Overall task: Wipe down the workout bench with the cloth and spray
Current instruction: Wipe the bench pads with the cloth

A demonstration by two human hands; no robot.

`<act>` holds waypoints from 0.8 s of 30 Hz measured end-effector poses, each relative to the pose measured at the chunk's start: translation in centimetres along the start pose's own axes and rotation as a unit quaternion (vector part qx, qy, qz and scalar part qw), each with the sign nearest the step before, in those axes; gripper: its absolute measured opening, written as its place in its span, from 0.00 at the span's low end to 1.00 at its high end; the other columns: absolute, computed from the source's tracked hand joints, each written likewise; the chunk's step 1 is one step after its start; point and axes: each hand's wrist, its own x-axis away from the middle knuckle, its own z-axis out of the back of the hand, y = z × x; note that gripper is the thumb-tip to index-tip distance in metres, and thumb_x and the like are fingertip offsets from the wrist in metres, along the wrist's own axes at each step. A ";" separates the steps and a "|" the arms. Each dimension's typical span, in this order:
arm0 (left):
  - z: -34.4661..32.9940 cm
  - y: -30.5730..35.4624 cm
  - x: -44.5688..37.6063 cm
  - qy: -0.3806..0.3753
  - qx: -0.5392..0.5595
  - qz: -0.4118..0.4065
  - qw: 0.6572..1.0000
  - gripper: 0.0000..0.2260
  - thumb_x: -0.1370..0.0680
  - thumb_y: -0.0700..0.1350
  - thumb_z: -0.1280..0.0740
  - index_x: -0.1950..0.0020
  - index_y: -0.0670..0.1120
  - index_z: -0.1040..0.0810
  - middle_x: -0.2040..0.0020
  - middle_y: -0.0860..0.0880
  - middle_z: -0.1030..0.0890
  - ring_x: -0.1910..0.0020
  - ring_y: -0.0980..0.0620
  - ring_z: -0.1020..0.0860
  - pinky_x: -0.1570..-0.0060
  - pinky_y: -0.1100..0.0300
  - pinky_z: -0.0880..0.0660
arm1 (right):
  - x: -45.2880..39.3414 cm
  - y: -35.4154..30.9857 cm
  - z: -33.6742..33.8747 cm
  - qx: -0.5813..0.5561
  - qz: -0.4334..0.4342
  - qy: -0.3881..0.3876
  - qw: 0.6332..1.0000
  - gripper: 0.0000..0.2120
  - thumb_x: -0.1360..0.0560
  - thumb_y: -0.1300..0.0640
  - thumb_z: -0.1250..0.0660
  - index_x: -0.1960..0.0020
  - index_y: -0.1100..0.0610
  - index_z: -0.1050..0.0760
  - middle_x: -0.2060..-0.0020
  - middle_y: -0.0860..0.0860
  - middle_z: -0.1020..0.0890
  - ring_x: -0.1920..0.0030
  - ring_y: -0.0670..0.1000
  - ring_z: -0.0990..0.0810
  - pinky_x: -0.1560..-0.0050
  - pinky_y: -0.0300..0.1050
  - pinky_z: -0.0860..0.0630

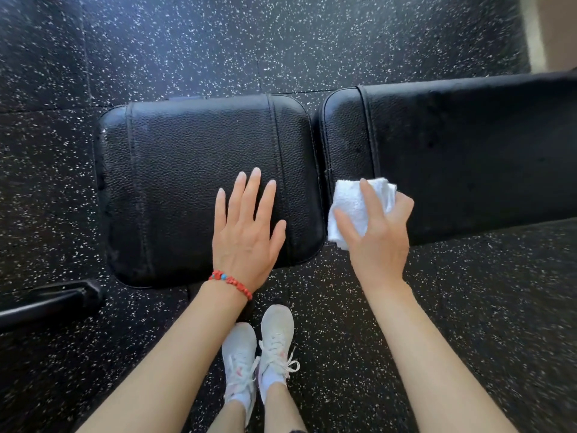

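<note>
Left pad (187,170): the left hand (246,232) lies flat on its near right part; the rest is bare.
Right pad (468,151): the right hand (377,232) and cloth (352,207) cover the near left corner; the rest is bare.
Gap between pads (317,170): thin and dark.
Floor (281,42): a black bar (46,300) lies near left.

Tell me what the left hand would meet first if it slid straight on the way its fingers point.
The left hand lies flat on the seat pad, fingers pointing at its far edge. Sliding on, it would likely meet only bare pad, then that edge and the speckled floor beyond.
</note>
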 end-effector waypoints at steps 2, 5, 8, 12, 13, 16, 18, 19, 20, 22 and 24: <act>-0.5 -0.1 -0.1 0.006 -0.013 -0.005 1.000 0.23 0.23 0.50 0.42 0.30 0.41 0.31 0.28 0.39 0.33 0.29 0.40 0.37 0.31 0.42 0.45 | -1.3 -0.5 -0.5 0.023 0.022 0.011 0.999 0.25 0.30 0.51 0.29 0.36 0.54 0.28 0.43 0.62 0.32 0.48 0.60 0.25 0.61 0.46 0.28; -0.7 -0.2 0.1 0.013 -0.013 -0.009 1.000 0.23 0.23 0.50 0.42 0.30 0.41 0.31 0.28 0.39 0.34 0.29 0.40 0.37 0.30 0.42 0.45 | -5.3 -2.0 -1.3 0.034 0.021 0.026 0.999 0.25 0.29 0.49 0.31 0.34 0.52 0.30 0.41 0.60 0.33 0.48 0.59 0.26 0.60 0.43 0.33; -0.6 -0.3 0.0 0.014 -0.016 -0.011 1.000 0.23 0.23 0.50 0.42 0.30 0.41 0.31 0.28 0.39 0.34 0.29 0.40 0.37 0.30 0.42 0.45 | -9.5 -3.5 -1.6 0.042 0.013 0.028 0.999 0.25 0.28 0.47 0.33 0.33 0.50 0.32 0.41 0.59 0.34 0.48 0.58 0.27 0.59 0.42 0.35; -0.4 -0.2 -0.1 0.004 -0.014 -0.006 1.000 0.24 0.23 0.50 0.42 0.30 0.41 0.31 0.28 0.39 0.34 0.29 0.41 0.38 0.30 0.42 0.45 | -9.7 -3.0 -1.2 0.037 0.027 0.018 0.999 0.23 0.27 0.47 0.34 0.33 0.50 0.32 0.43 0.59 0.33 0.50 0.59 0.27 0.59 0.43 0.35; -0.3 -0.2 -0.1 0.001 -0.013 -0.003 1.000 0.24 0.23 0.50 0.42 0.30 0.41 0.31 0.28 0.39 0.34 0.29 0.41 0.38 0.30 0.42 0.45 | -8.8 -2.5 -0.9 0.029 0.021 0.013 0.999 0.23 0.27 0.46 0.34 0.34 0.50 0.31 0.43 0.60 0.34 0.50 0.59 0.26 0.59 0.43 0.35; -0.1 0.1 -0.2 -0.006 -0.016 0.007 1.000 0.24 0.24 0.50 0.42 0.31 0.41 0.31 0.29 0.39 0.33 0.29 0.41 0.38 0.31 0.42 0.45 | -5.6 -0.8 0.2 0.017 0.023 -0.012 1.000 0.21 0.28 0.47 0.32 0.36 0.51 0.28 0.44 0.61 0.33 0.53 0.61 0.26 0.60 0.44 0.33; 0.1 0.7 -0.3 -0.012 -0.017 0.022 1.000 0.24 0.24 0.50 0.43 0.31 0.40 0.31 0.29 0.39 0.33 0.29 0.40 0.38 0.31 0.42 0.46 | -4.3 0.2 1.3 0.012 0.035 -0.044 0.998 0.21 0.28 0.48 0.31 0.37 0.51 0.27 0.45 0.60 0.32 0.53 0.60 0.26 0.60 0.44 0.32; 0.3 1.1 -0.5 -0.012 -0.017 0.028 0.999 0.24 0.24 0.50 0.43 0.32 0.40 0.31 0.29 0.38 0.33 0.29 0.40 0.38 0.31 0.42 0.46 | -4.0 0.7 1.9 0.003 0.041 -0.061 0.997 0.21 0.29 0.48 0.31 0.37 0.51 0.27 0.45 0.60 0.33 0.52 0.58 0.26 0.59 0.42 0.33; 0.4 1.6 -0.9 -0.007 -0.016 0.032 0.999 0.24 0.24 0.50 0.43 0.32 0.40 0.31 0.29 0.38 0.33 0.29 0.40 0.38 0.31 0.42 0.46 | -3.9 1.1 2.5 -0.011 0.048 -0.070 0.996 0.21 0.29 0.49 0.30 0.37 0.51 0.27 0.45 0.59 0.33 0.51 0.54 0.28 0.57 0.39 0.35; 0.5 3.0 -1.7 0.002 -0.009 0.030 1.000 0.23 0.24 0.50 0.42 0.32 0.40 0.31 0.29 0.38 0.33 0.29 0.40 0.38 0.31 0.42 0.46 | -3.7 2.4 3.9 -0.047 0.055 -0.049 0.996 0.22 0.30 0.52 0.28 0.37 0.52 0.26 0.44 0.58 0.33 0.50 0.45 0.33 0.55 0.31 0.39; 0.5 4.6 -2.9 0.006 0.003 0.029 1.000 0.23 0.24 0.49 0.42 0.32 0.40 0.30 0.29 0.39 0.33 0.29 0.40 0.37 0.31 0.41 0.45 | -3.7 3.8 4.9 -0.062 0.034 -0.020 0.997 0.23 0.31 0.52 0.28 0.37 0.53 0.27 0.42 0.58 0.33 0.49 0.40 0.36 0.52 0.32 0.38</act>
